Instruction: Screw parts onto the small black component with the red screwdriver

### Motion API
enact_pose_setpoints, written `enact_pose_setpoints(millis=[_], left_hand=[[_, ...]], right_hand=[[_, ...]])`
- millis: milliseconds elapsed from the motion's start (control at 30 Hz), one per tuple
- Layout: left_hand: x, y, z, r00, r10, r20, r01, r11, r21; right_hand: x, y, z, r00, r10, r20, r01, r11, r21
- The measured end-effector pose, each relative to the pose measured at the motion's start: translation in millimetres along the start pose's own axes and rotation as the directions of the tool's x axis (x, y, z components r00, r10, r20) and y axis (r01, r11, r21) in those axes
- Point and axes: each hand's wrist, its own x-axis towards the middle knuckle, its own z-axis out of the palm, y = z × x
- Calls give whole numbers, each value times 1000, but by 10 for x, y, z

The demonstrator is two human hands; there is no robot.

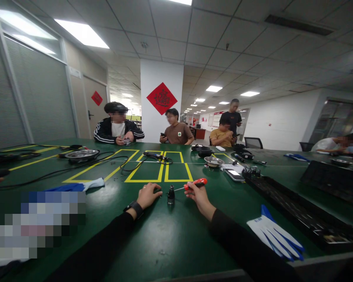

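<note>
My right hand (pixel 199 196) is closed around the handle of a screwdriver (pixel 200 182). The handle is red with a pale band, and its thin metal shaft points left. Right by the shaft's tip stands a small black cylindrical part (pixel 171 196), upright, with a narrow top; I cannot tell whether the tip touches it. My left hand (pixel 148 194) rests on the green table just left of this part, fingers stretched toward it and apart, with nothing visible in them. A watch with a dark strap (pixel 135 209) is on the left wrist.
Blue and white gloves (pixel 275 233) lie at right, another glove (pixel 93 184) at left. Beyond the right arm runs a long black tray (pixel 294 207). A phone (pixel 234 175), metal bowls (pixel 214 161), and a corded tool (pixel 155 156) lie farther back. Several people sit or stand around.
</note>
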Motion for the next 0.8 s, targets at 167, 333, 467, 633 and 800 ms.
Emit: enact_pose_setpoints(millis=[167,333,467,633,800], left_hand=[[-23,38,-10,999,-35,25,33,997,69],[-53,77,-16,997,-38,74,28,991,132],[-96,117,-18,996,-15,93,-2,983,182],[-108,139,-27,992,-46,116,22,979,204],[-99,104,9,996,-35,78,23,989,149]], right_hand=[[-39,-21,28,998,31,55,-32,999,15],[-78,-59,56,995,43,93,-44,999,8],[-77,-58,63,995,40,94,-41,999,8],[-65,-43,57,998,30,59,-32,999,36],[-63,-37,43,1000,22,-8,-21,996,92]])
